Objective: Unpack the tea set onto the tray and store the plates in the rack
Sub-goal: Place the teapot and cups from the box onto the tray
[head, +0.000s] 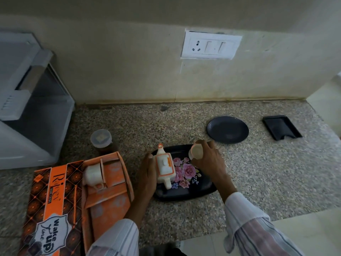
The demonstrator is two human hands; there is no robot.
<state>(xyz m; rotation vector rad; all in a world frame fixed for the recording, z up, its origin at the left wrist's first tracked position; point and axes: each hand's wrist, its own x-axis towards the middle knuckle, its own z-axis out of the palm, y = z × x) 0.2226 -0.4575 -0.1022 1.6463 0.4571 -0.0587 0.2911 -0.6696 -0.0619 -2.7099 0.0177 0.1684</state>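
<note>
1. Head view, looking down at the counter (258, 182): my right hand (208, 159) is curled around a small white cup (196, 151), holding it just above the far right corner of the floral tray (184, 196).
2. My left hand (147, 174) lies along the left edge of the tray, fingers loosely open against the side of the white-and-orange teapot (164, 168). It is steadying the pot, not gripping it, as far as I can judge.
3. The teapot is already on the left half of the tray, spout towards the far edge, handle towards me.
4. The step in hand, I reckon, is setting this cup down. I want it flat on the far right corner, base first, clear of the teapot's body so nothing knocks.
5. The tray's rim slopes up, so I should land the cup inside the flat part, not on the slope, or it could tip.
6. Let go only once the base sits level, then lift my fingers straight up.
7. One more cup (92, 175) waits in the near-left orange box (107, 182), lying on its side in its slot, so I keep room on the tray for it.
8. The dark plate (227, 129) sits beyond the tray near the counter's far edge, not yet stored. I cannot make out a plate rack for certain.
</note>
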